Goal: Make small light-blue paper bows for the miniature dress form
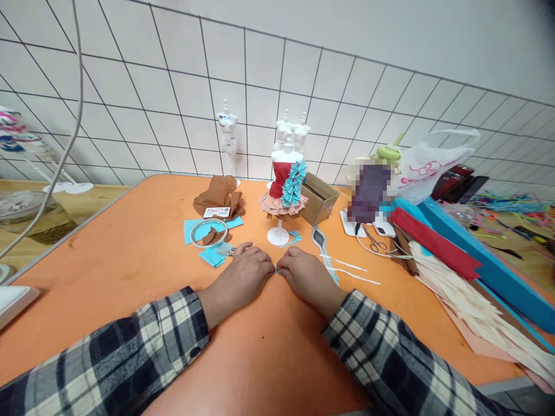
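Note:
My left hand (245, 271) and my right hand (306, 276) meet low over the table, fingertips almost touching. Between their pinched fingers shows a tiny piece of blue crepe paper (276, 270), mostly hidden. Just beyond stands a small white dress form (287, 156) in a red bodice with blue ruffles (294, 184) and a pink frilled skirt (284, 204). Blue scraps (296, 236) lie by its base. Left of my left hand are a tape roll (193, 237), brown crepe paper (217, 193) and folded blue paper (212, 257).
Near my right hand lie a grey-handled tool (319, 240) and white strips (353, 278). Scissors (376, 244), a cardboard box (323, 199), a red paper roll (437, 245) and cream paper (463, 294) sit to the right. More dress forms (228, 136) stand along the tiled wall.

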Tool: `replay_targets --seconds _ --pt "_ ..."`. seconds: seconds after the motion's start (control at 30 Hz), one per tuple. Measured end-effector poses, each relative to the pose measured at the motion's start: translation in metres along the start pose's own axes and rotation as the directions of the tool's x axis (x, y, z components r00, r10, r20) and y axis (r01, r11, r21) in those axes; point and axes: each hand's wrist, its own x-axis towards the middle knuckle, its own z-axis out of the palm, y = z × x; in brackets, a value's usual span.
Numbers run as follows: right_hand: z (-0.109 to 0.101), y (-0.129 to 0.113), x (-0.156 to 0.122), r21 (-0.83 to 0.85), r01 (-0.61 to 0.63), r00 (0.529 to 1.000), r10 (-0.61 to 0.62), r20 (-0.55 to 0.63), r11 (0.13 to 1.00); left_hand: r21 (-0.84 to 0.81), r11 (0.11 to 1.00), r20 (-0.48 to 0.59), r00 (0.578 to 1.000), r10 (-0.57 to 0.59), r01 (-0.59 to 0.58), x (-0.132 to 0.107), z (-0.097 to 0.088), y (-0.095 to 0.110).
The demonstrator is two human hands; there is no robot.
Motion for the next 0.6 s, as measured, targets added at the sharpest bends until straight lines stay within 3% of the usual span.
replay_targets --seconds 0.3,0.47,0.6 --pt "0.0008 0.0001 -0.0010 0.008 -0.055 0.998 0.055 -0.029 0.998 -0.016 0.999 -0.017 0.999 -0.051 0.050 -0.0020 0.0026 -0.0009" --pt "-0.0003 -0.0009 -0.0014 -0.018 -0.016 1.000 0.015 -0.018 1.000 0.003 0.997 0.002 0.997 -0.075 0.075 -0.0017 0.0030 0.0027" --pt "-0.0012 -0.0034 -0.0025 -0.042 0.008 0.998 -0.010 -0.057 0.999 0.028 0.995 -0.050 0.995 -0.091 0.093 -0.0033 0.0017 0.0079"
